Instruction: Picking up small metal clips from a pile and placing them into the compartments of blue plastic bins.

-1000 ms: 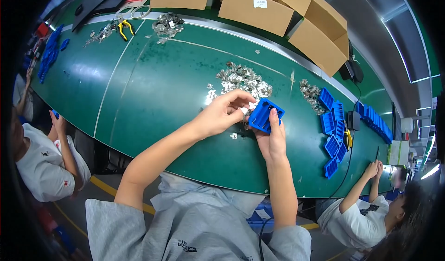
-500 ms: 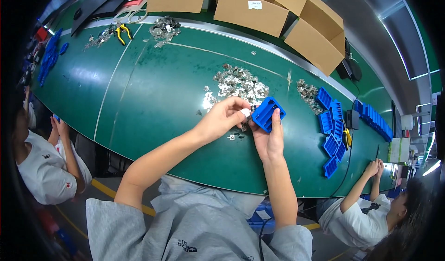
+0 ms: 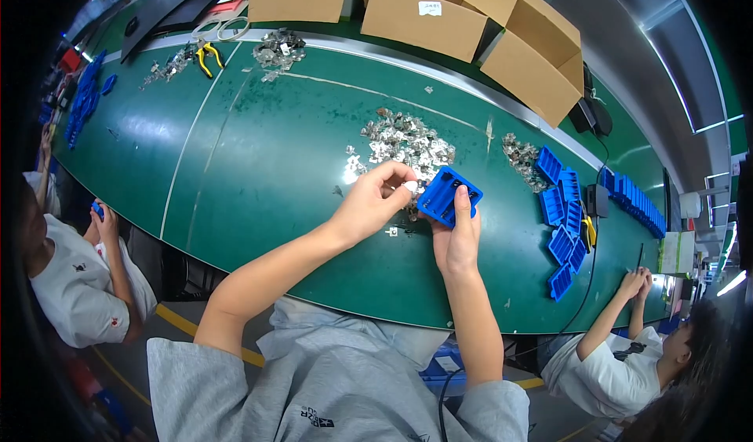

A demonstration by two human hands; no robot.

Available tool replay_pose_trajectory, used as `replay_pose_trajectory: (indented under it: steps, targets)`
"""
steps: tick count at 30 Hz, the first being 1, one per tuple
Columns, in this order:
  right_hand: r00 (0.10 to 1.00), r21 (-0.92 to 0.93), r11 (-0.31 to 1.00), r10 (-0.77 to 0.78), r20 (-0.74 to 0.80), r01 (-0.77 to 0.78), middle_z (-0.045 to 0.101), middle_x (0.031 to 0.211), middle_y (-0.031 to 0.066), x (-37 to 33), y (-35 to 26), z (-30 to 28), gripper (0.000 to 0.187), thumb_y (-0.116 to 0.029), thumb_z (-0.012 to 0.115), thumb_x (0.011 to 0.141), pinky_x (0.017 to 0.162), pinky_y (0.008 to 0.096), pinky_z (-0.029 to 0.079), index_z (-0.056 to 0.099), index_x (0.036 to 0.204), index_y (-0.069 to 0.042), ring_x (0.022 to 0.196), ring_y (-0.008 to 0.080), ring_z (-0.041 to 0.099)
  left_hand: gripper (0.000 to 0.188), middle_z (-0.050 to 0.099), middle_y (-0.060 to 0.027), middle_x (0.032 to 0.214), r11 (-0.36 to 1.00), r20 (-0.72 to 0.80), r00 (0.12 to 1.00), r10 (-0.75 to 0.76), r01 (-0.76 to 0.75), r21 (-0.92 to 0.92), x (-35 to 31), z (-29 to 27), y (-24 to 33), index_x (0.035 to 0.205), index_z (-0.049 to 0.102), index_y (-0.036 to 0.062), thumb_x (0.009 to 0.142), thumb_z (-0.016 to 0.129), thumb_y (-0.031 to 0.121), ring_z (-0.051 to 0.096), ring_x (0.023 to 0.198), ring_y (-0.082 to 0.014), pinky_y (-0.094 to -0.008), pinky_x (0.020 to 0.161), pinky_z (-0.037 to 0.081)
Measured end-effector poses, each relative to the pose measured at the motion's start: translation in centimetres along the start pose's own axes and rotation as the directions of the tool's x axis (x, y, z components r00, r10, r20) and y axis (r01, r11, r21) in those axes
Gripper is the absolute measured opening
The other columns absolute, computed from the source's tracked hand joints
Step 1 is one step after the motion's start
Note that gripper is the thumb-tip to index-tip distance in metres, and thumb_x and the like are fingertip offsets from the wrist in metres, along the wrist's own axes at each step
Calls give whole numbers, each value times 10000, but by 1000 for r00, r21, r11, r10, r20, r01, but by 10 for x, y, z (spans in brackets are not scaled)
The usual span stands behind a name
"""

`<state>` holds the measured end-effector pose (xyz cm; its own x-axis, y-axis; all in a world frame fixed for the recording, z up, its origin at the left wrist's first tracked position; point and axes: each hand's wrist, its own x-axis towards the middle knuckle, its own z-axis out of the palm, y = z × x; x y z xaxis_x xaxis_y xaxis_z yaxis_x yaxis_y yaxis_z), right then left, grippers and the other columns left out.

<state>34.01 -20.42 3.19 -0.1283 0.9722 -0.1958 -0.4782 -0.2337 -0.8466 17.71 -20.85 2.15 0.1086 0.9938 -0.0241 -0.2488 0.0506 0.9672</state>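
Note:
My right hand point(image 3: 456, 242) grips a small blue plastic case point(image 3: 436, 198), thumb over its near right side. The case is tilted, its open face with long compartments turned up; small dark parts show inside. At the left edge of the case, my left hand point(image 3: 375, 203) is closed in a pinch, with a white cover on one fingertip. Whatever sits in that pinch is too small to make out. Just beyond both hands lies a heap of small silvery metal pieces point(image 3: 408, 140); one loose metal piece point(image 3: 393, 231) rests on the near side.
On the green table point(image 3: 267, 175), more blue cases point(image 3: 560, 244) and yellow-handled pliers point(image 3: 589, 234) lie to the right, near a row of blue cases point(image 3: 634, 205). Cardboard boxes point(image 3: 423, 22) line the back. Other yellow pliers point(image 3: 205, 59) lie far left. People work on both sides.
The blue case has turned slightly in my right hand and shifted a little to the left. My left hand has drawn back slightly from it, still pinched.

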Motion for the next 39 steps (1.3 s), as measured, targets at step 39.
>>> replay_pose_trajectory:
  steps: [39]
  targets:
    - [988, 558, 817, -99, -114, 146, 656, 1006, 105, 19, -50, -52, 434, -441, 482, 911, 639, 325, 483, 580, 1115, -70, 801, 209, 624, 215, 620, -161, 913, 432, 223, 961, 164, -273, 859, 126, -34, 23, 1018, 633, -1, 874, 529, 120, 614, 860, -265, -372, 788, 488]
